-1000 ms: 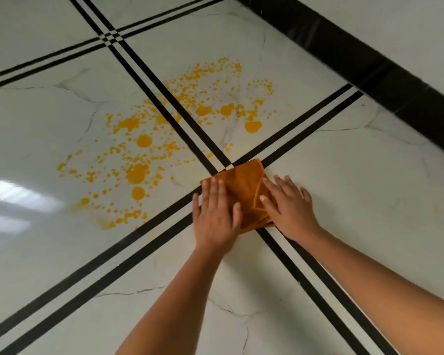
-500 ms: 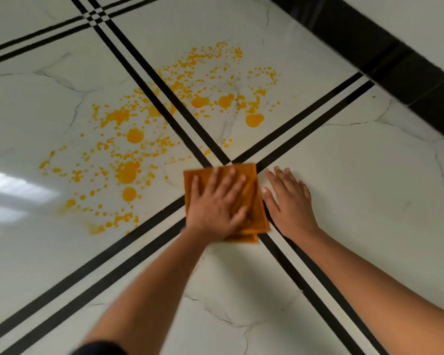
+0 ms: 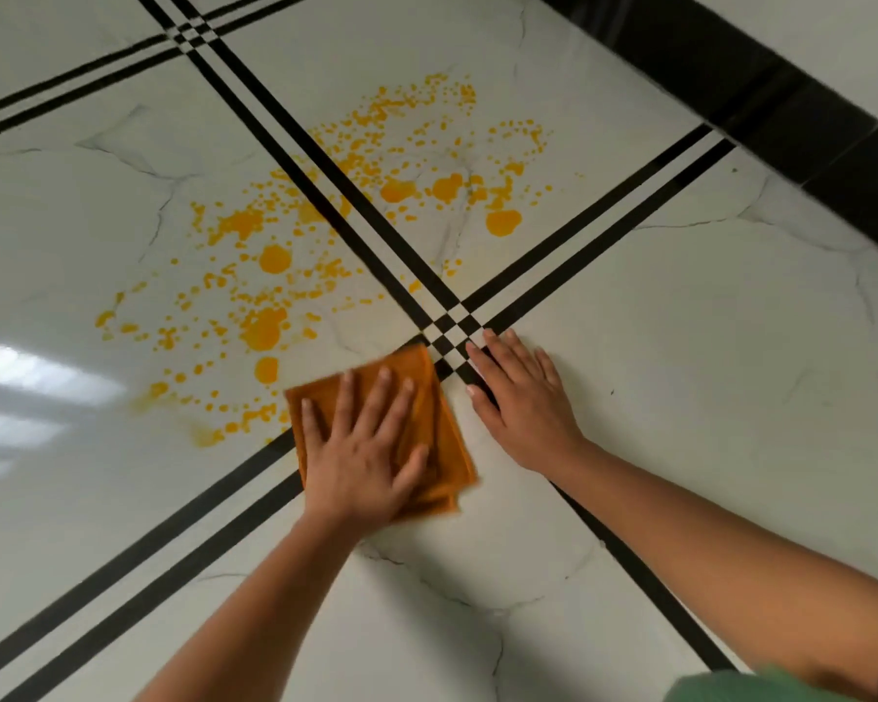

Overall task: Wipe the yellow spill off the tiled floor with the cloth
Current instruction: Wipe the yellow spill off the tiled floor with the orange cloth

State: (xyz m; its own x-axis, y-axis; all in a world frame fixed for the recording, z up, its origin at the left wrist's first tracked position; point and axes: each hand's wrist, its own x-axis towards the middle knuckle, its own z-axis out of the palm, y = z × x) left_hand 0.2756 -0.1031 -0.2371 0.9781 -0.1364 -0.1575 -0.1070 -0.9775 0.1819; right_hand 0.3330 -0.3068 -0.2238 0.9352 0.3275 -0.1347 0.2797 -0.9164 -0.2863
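Observation:
A folded orange cloth (image 3: 439,438) lies flat on the glossy white tiled floor (image 3: 680,347), across the double black grout lines just below the crossing. My left hand (image 3: 363,448) presses on top of it, palm down with fingers spread. My right hand (image 3: 520,397) rests flat on the bare floor just right of the cloth, apart from it, holding nothing. The yellow spill (image 3: 285,276) is a wide scatter of drops and blobs above and left of the cloth; its nearest drops sit right at the cloth's upper left edge.
Double black lines (image 3: 594,230) cross the floor in a grid. A black skirting band (image 3: 781,108) runs along the wall at the upper right. A bright window glare (image 3: 26,377) sits on the floor at the left. A green sleeve (image 3: 761,689) shows at the bottom right.
My left hand has slid the cloth left, off the line crossing and toward the spill's lower edge. My right hand came off the cloth and now lies on the bare tile.

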